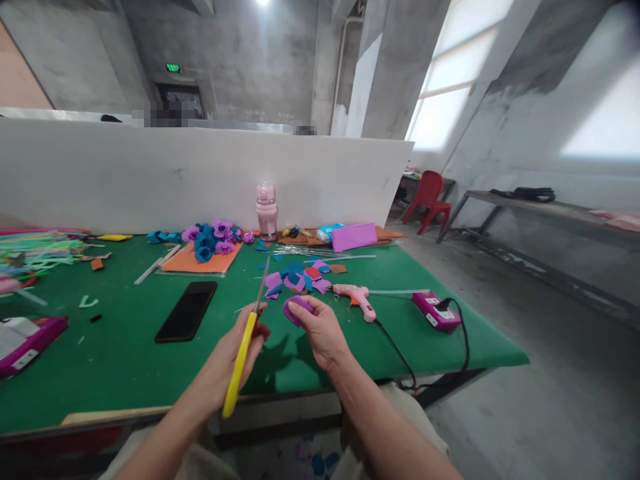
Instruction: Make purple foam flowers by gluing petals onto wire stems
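Foam, a small purple rounded cut piece (296, 309), sits pinched in the right hand's (320, 330) fingertips above the green felt-covered table (125, 353). It looks light and soft, probably bendy, best held by its edge. The left hand (239, 352) is closed around one pair of yellow-handled scissors (245, 350), blades together. Beyond lie one pink glue gun (356, 297), one black phone (187, 311) and one pink bottle (267, 210).

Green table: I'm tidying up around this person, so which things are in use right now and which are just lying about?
In use:
left hand holding yellow-handled scissors
right hand holding purple foam piece

Lying about:
black phone
pink glue gun
pink bottle
finished foam flowers
cut foam scraps
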`<state>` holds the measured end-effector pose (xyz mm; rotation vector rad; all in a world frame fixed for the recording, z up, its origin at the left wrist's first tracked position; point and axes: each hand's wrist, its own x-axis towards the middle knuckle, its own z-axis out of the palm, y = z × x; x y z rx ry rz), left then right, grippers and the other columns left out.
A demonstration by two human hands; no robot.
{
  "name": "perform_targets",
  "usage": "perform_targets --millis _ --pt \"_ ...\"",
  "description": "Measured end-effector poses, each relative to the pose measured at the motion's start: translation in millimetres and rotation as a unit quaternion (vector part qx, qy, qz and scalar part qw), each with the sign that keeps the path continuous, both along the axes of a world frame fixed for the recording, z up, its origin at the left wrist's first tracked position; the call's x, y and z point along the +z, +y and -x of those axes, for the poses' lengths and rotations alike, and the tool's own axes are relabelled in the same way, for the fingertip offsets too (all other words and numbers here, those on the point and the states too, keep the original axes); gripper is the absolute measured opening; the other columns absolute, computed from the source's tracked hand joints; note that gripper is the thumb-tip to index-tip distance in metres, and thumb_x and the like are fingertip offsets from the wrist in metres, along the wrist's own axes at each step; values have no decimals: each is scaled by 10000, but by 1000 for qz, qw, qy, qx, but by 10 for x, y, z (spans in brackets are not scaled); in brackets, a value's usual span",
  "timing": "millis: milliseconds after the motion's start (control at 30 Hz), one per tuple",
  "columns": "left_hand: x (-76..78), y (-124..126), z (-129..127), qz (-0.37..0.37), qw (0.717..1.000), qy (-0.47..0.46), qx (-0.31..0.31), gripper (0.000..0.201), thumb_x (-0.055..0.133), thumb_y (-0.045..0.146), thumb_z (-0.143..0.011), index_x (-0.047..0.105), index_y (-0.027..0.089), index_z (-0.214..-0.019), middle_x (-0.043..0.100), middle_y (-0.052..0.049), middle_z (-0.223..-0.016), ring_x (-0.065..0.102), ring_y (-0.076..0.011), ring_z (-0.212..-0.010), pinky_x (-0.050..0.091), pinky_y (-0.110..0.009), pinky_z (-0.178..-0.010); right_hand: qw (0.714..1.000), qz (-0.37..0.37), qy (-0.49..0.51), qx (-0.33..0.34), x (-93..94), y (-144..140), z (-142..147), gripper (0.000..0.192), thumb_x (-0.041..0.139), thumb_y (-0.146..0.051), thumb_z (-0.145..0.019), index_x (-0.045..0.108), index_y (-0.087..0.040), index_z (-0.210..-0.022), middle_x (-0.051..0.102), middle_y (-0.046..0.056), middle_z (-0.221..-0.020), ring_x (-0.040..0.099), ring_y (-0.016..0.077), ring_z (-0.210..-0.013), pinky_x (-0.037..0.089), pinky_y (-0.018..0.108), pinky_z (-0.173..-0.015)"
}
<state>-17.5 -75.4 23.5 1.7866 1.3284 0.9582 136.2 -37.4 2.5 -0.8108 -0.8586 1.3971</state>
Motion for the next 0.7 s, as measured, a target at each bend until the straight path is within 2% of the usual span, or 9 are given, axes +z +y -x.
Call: perform_targets --millis 100,233,333,467,700 --pt "114 -118 183 -3 988 142 -62 395 372 308 -838 381 220 -1223 578 -27 -883 556 -136 -753 441 -239 -674 999 -14 -30 4 35 -4 -51 187 728 -297 -620 688 -161 -742 622 -18 -667 523 88 -629 413 212 -634" --pt "245 -212 300 -11 962 264 -71 365 347 333 -840 429 229 -1180 600 -30 -826 557 -154 -659 427 -243 -605 995 -23 -90 33 52 -17 -76 195 722 -304 -619 687 -146 -728 616 -14 -637 518 83 -598 410 203 -593" --pt "279 -209 369 -8 940 332 -82 365 347 329 -831 439 233 -1170 612 -59 -863 586 -183 -704 432 -258 -637 990 -15 -120 73 53 -28 -89 226 733 -305 -590 688 -140 -738 624 -6 -642 539 95 -598 437 219 -605" --pt "278 -177 452 4 917 387 -95 384 351 294 -815 422 251 -1189 616 -77 -910 606 -212 -764 437 -285 -675 983 -6 -122 134 58 -55 -91 223 731 -292 -577 691 -144 -739 642 -3 -657 576 113 -628 466 257 -675" --pt "311 -174 472 3 903 415 -111 363 338 234 -803 460 246 -1145 623 -85 -899 614 -226 -791 431 -301 -675 973 -19 -120 198 52 -90 -54 230 706 -281 -606 705 -155 -798 654 4 -713 584 118 -666 469 280 -731"
